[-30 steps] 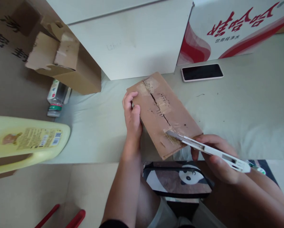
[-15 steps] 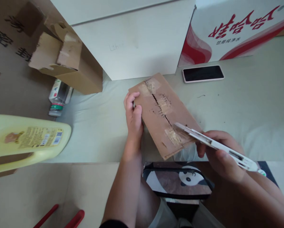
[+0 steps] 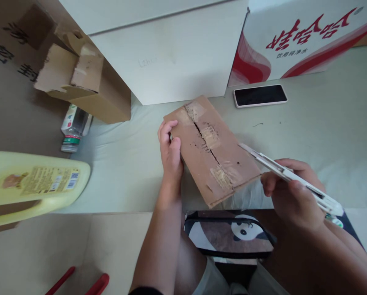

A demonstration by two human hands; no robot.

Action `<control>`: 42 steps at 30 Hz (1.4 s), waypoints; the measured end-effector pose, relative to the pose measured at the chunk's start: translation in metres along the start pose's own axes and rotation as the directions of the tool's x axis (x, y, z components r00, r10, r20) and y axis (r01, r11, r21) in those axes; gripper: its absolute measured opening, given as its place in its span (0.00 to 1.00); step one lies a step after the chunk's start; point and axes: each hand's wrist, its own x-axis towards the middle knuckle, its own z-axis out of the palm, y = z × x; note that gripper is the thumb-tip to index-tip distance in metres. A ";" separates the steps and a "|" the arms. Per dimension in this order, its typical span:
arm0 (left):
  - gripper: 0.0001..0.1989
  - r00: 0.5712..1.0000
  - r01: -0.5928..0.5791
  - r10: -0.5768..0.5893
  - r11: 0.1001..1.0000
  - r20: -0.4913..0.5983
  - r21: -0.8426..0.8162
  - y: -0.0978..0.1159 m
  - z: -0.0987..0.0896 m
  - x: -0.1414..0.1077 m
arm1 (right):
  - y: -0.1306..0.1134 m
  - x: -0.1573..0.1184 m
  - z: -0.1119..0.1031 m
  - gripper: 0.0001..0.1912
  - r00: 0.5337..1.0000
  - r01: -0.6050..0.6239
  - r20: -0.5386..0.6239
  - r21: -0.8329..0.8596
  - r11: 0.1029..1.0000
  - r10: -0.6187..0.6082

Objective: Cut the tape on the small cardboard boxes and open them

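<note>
Right hand [image 3: 294, 196] closed round slim white knife [image 3: 294, 175], blade out, tip by right long edge of flat cardboard box [image 3: 202, 162]; contact unclear. Box over pale-green sheet [image 3: 125, 176] at front edge, seam split, wrinkled tape patches [image 3: 220, 178]. Left hand [image 3: 170, 149] grips its left edge, fingers curled. Glossy black phone [image 3: 260, 96] farther back on sheet.

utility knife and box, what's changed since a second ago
The right hand has moved the utility knife rightward, its blade going from over the lower tape to about the right edge of the cardboard box. Nothing was let go. The left hand holds the box as before; the phone hasn't moved.
</note>
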 end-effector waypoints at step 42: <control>0.10 0.913 0.099 -0.280 0.856 -0.295 -0.507 0.014 0.000 0.013 | 0.021 -0.008 -0.018 0.11 0.975 -0.174 0.065 -0.373 0.911 0.213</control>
